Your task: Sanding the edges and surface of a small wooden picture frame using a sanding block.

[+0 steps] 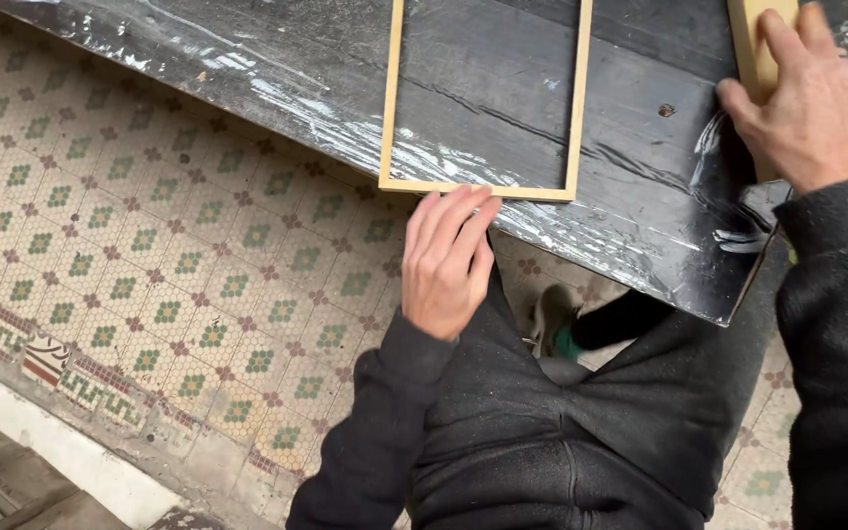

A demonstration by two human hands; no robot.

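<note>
Left hand (447,260) flat, fingers together, fingertips (463,201) touching near rail of light wooden frame (481,186); nothing gripped. Frame lying flat on black table (277,69) covered in clear plastic film, near rail just inside table edge. Right hand (805,103) closed over wooden block (753,44) at far right of table. Patterned tile floor (149,275) below.

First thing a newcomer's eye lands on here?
The pale wooden frame on the black, foil-wrapped table at top centre, with the left hand touching its near edge. At top right, the right hand grips a wooden block. Green-patterned floor tiles fill the left.
</note>
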